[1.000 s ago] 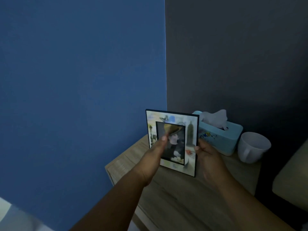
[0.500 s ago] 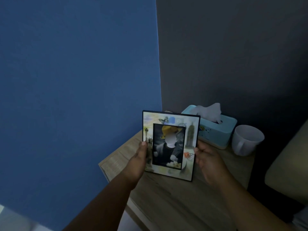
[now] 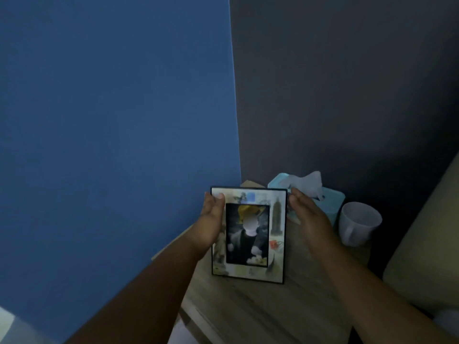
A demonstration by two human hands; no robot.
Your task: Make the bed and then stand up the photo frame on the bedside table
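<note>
While left hand (image 3: pixel 211 219) pinches the photo frame (image 3: pixel 248 232) at 10 o'clock and right hand (image 3: pixel 308 217) braces 2 o'clock, we should ease its base onto the bedside table (image 3: pixel 260 314).

No readable text, label or number shows anywhere.

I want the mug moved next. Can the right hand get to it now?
Probably yes: the mug stands just right of the right hand, nothing visibly between them, though that hand is busy at the photo frame.
</note>
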